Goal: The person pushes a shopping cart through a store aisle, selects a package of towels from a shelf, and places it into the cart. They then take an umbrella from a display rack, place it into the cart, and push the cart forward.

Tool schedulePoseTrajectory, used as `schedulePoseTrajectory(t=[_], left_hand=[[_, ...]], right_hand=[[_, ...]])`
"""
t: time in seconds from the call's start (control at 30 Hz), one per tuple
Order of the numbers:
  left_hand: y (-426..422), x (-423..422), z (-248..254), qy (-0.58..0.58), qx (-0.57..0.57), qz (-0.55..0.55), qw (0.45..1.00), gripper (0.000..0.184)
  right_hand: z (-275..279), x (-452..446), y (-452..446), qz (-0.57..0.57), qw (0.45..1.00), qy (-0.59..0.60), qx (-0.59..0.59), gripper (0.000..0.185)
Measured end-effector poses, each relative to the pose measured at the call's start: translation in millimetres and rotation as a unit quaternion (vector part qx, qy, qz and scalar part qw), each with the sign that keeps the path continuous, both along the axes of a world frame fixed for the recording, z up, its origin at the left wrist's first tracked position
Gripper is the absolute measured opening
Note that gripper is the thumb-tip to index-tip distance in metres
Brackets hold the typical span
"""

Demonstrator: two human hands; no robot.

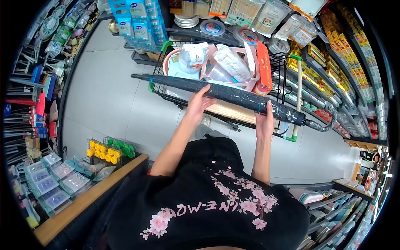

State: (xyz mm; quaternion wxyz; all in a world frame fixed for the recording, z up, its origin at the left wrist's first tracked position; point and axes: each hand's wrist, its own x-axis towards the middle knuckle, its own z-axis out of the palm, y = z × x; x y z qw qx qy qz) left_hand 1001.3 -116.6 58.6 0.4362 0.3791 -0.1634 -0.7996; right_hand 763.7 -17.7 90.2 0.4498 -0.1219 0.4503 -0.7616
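A long black umbrella (237,97), folded and wrapped in clear plastic, lies across both my hands over the near side of a shopping cart (162,92). Its tip points left and its curved handle hangs to the right. My left hand (201,102) grips the middle of the umbrella, thumb on top. Closer to the handle, my right hand (265,120) is wrapped round it from below. Behind the umbrella, pink plastic baskets (255,76) in the cart hold a white-labelled package (193,56) and a clear plastic-wrapped item (231,62). A red package (263,66) stands at their right.
Shelves with blue packs (141,29) and skewer bags (245,12) stand behind the cart. Yellow boxes (348,50) line the right shelf. Brushes and cleaning tools hang at left. A wooden-edged shelf (91,196) with yellow-capped bottles (102,151) is at lower left. Grey floor tiles (100,96) show left.
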Motion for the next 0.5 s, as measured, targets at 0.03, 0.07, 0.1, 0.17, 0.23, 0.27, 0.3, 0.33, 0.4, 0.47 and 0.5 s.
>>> schedulePoseTrajectory(t=[0.03,0.07,0.1,0.17,0.23,0.27,0.3,0.33,0.4,0.47,0.5], left_hand=[[-12.1,-4.6,-5.9,0.004,0.008,-0.005,1.000,0.030],[-25.1,-9.0,-11.5,0.008,0.015,-0.010,1.000,0.031],[-37.1,-13.7,-21.3,0.006,0.018,-0.011,1.000,0.031],[-61.3,-24.7,-40.6,-0.006,0.028,0.033,0.999,0.034],[-76.7,-28.9,-59.1,-0.028,0.039,0.032,0.998,0.034],[-84.2,-29.8,-67.7,-0.050,0.047,0.032,0.997,0.033],[-88.4,-30.0,-66.4,-0.071,0.061,0.026,0.995,0.038],[-93.4,-27.7,-64.4,-0.071,0.059,0.022,0.995,0.038],[-95.0,-20.5,-53.7,-0.143,0.049,-0.058,0.987,0.048],[-97.8,-15.0,-46.4,-0.210,0.023,-0.077,0.974,0.059],[-105.9,-9.9,-46.6,-0.310,0.011,-0.119,0.943,0.057]], right_hand=[[-1.9,-3.7,-10.4,0.000,1.000,0.003,-0.004,0.037],[-5.0,-7.8,-22.7,0.001,1.000,0.006,-0.008,0.036],[-17.1,-15.9,-36.3,-0.013,1.000,0.007,-0.003,0.037],[-30.3,-26.3,-60.7,0.005,1.000,0.006,-0.003,0.041],[-36.6,-29.1,-77.9,0.012,1.000,0.004,0.001,0.046],[-39.4,-31.3,-85.6,0.011,1.000,0.004,0.002,0.046],[-45.3,-33.7,-91.7,0.020,1.000,-0.006,0.005,0.047],[-50.5,-36.3,-97.5,0.026,1.000,-0.015,0.006,0.047],[-61.5,-42.1,-105.0,0.019,1.000,-0.025,-0.002,0.047],[-75.5,-47.1,-110.6,0.010,0.998,-0.056,0.026,0.045],[-81.0,-48.7,-113.3,0.012,0.997,-0.067,0.045,0.047]])
